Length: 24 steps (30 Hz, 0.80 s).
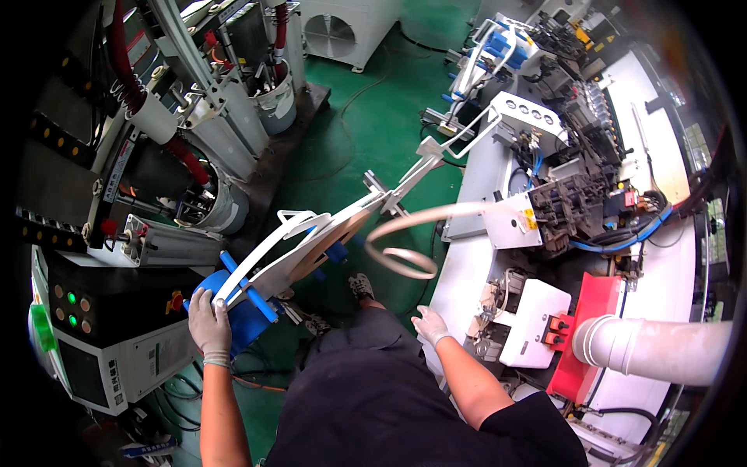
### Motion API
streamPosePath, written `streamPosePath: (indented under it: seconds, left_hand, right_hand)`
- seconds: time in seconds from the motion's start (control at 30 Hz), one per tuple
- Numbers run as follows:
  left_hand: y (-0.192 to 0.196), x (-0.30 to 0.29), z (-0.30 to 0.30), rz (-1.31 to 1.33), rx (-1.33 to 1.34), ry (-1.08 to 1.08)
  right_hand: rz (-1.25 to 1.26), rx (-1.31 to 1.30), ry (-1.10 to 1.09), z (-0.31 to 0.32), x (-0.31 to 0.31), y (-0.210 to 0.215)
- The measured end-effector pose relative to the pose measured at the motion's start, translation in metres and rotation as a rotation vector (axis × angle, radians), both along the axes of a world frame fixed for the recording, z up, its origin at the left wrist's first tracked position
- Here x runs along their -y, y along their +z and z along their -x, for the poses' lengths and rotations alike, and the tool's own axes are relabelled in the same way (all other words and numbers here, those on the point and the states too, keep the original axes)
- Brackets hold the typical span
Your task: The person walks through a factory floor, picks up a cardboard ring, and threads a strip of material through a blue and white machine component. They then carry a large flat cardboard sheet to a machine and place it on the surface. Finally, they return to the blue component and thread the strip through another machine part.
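Observation:
A white reel frame (261, 272) with blue rods stands tilted in front of me, with a roll of beige strip (331, 241) on it. At its near left end my left hand (210, 325), in a pale glove, is closed on the frame's edge beside a blue plate (247, 321). The loose beige strip (428, 214) loops across to a block on the machine at right. My right hand (430, 325), also gloved, holds nothing. Its fingers are apart at the front edge of the white machine bench (459, 272).
At right, a grey-white pipe (661, 350) meets a red housing (580, 342) by a white cover (537, 323). A black-topped control box (109, 311) stands at left, below buckets (226, 206) and metal posts. A fan unit (334, 35) is at the back. Cables cross the green floor (342, 140).

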State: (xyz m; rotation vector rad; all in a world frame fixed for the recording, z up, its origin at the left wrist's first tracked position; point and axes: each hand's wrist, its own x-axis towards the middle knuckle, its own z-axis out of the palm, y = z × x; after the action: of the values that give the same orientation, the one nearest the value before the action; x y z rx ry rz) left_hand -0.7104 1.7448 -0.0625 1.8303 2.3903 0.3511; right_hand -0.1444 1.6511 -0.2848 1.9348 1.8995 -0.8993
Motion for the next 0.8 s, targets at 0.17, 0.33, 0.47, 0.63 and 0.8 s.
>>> streamPosePath:
  seconds: [0.17, 0.33, 0.47, 0.63, 0.8]
  left_hand:
    - [-0.003, 0.002, 0.000, -0.054, -0.045, 0.034]
    - [-0.004, 0.001, -0.006, -0.071, -0.093, 0.074]
    - [-0.006, 0.000, -0.004, -0.099, -0.103, 0.064]
    - [-0.002, -0.008, -0.008, -0.097, -0.103, 0.089]
    - [-0.001, -0.003, 0.000, -0.026, -0.084, 0.074]
  right_hand:
    - [-0.117, -0.374, 0.057, 0.011, -0.070, 0.052]
    - [-0.272, -1.062, -0.765, 0.035, -0.212, 0.168]
    - [-0.163, -1.457, -1.172, 0.001, -0.330, 0.203]
    - [-0.107, -1.384, -1.320, 0.026, -0.396, 0.196]
    - [0.129, -1.740, -1.444, 0.077, -0.387, 0.208]
